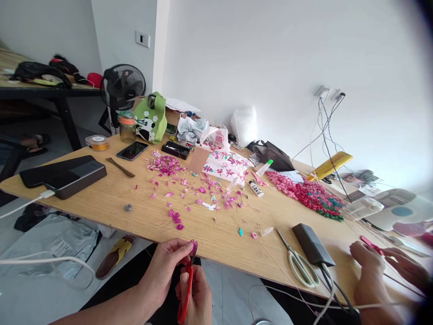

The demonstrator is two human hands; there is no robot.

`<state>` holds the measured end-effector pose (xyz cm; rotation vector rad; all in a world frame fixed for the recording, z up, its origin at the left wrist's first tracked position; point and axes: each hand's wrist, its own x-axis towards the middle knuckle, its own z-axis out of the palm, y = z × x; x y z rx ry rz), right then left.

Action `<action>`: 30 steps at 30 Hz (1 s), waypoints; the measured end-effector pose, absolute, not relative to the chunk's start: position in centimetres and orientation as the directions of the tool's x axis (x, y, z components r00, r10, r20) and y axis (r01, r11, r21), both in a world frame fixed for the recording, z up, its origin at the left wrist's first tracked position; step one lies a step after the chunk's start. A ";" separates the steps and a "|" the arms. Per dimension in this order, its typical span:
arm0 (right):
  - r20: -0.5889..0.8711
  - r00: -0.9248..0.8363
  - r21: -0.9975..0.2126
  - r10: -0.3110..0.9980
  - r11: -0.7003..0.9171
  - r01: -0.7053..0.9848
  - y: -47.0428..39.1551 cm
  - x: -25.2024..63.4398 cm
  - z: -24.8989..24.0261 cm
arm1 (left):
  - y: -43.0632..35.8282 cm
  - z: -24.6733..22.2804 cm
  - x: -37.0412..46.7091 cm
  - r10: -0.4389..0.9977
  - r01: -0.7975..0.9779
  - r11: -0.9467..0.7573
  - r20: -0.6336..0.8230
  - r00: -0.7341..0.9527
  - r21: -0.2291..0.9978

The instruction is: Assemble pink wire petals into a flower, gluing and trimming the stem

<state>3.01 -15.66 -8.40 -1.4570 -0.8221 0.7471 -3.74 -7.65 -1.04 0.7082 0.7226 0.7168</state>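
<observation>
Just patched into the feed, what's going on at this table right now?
A person at the near edge of a wooden table pinches a small pink flower piece in the left hand, while the right hand holds red-handled pliers up to it. Loose pink petals lie scattered across the table. Pale-handled scissors lie unused to the right. A co-worker's hands at the far right handle a pink tool.

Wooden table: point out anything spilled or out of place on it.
Pink petals lie scattered loose across the wooden table, away from the heaped red-pink pile. White-handled scissors rest near the front edge.
</observation>
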 end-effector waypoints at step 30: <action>-0.109 0.482 -0.994 0.870 -0.098 -0.047 -16.1 3.3 -7.7 | -7.7 -1.2 -3.5 0.819 -0.293 0.456 -0.267 0.509 0.841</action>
